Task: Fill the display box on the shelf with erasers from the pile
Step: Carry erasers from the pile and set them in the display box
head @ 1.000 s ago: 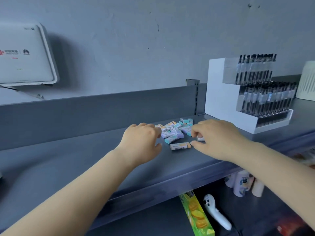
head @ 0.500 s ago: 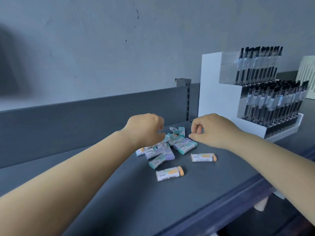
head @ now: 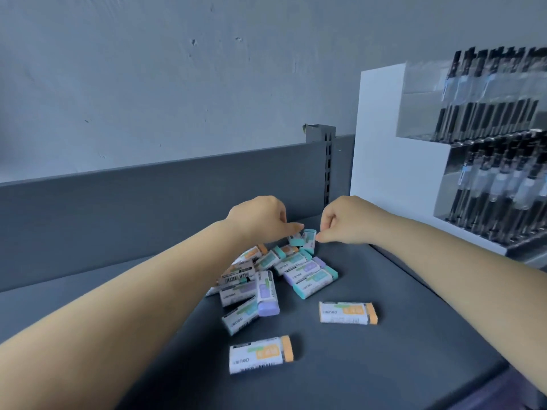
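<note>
A pile of small erasers (head: 266,279) in white sleeves with teal, purple and orange ends lies on the dark grey shelf (head: 399,335). Two orange-ended erasers lie apart from it, one (head: 347,312) to the right and one (head: 260,354) nearer to me. My left hand (head: 260,220) curls over the pile's far end, its fingertips on a teal eraser (head: 296,240). My right hand (head: 346,221) is closed, pinching the edge of a second teal eraser (head: 310,235) that stands tilted. No eraser display box is in view.
A white tiered stand (head: 384,161) full of black pens (head: 491,184) sits at the right, close to my right forearm. The shelf's grey back panel (head: 148,199) and a slotted upright (head: 321,137) run behind the pile. The front edge passes at the lower right.
The view has moved closer and lower over the pile. Both hands have shifted to the pile's far end and closed their fingertips on teal erasers there.
</note>
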The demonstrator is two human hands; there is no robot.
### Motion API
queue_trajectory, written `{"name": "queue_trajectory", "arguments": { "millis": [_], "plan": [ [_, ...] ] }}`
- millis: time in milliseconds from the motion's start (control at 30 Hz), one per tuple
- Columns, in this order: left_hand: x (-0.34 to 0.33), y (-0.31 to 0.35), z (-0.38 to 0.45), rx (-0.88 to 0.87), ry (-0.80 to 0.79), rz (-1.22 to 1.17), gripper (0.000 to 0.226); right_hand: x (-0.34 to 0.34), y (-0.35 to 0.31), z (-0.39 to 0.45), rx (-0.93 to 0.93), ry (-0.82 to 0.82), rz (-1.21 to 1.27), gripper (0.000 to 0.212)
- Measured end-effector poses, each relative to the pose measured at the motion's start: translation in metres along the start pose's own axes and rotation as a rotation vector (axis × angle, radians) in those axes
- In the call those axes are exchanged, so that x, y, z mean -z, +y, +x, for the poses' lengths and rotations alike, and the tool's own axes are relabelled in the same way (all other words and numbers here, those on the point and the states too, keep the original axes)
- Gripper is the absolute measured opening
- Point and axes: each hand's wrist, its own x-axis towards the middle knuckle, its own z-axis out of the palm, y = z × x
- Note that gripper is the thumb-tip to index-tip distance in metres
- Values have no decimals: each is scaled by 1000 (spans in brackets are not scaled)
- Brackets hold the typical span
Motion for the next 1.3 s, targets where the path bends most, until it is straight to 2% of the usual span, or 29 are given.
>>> {"name": "queue_trajectory", "arguments": {
  "millis": [67,267,367,467,600,800,967,1000,1133,1300],
  "plan": [
    [-5,3,7,71,-59,-25,48,-1,4,6,19,-24,-9,16],
    [-1,12,12,240,-195,-212,32,-11,9,23,19,-32,-22,44],
    [1,10,13,295,-216,-287,21,-14,5,22,4,-40,-8,44],
    [1,2,12,290,-172,-337,20,-14,-3,17,-1,-37,-8,56],
    [7,-7,8,276,-41,-368,23,-9,-14,19,-35,-90,-40,49],
    [17,-16,-1,304,2,-454,23,-12,-31,25,-9,-107,-96,40],
    [27,-31,-17,325,67,-545,12,-8,-37,20,-20,-180,-110,20],
    [29,-34,-21,324,79,-566,10,-8,-38,19,-16,-182,-99,21],
    [38,-49,-38,291,139,-610,10,-10,-41,9,60,-23,-26,20],
    [59,-68,-69,203,215,-700,10,-8,-49,-12,100,196,247,13]
  ]
}}
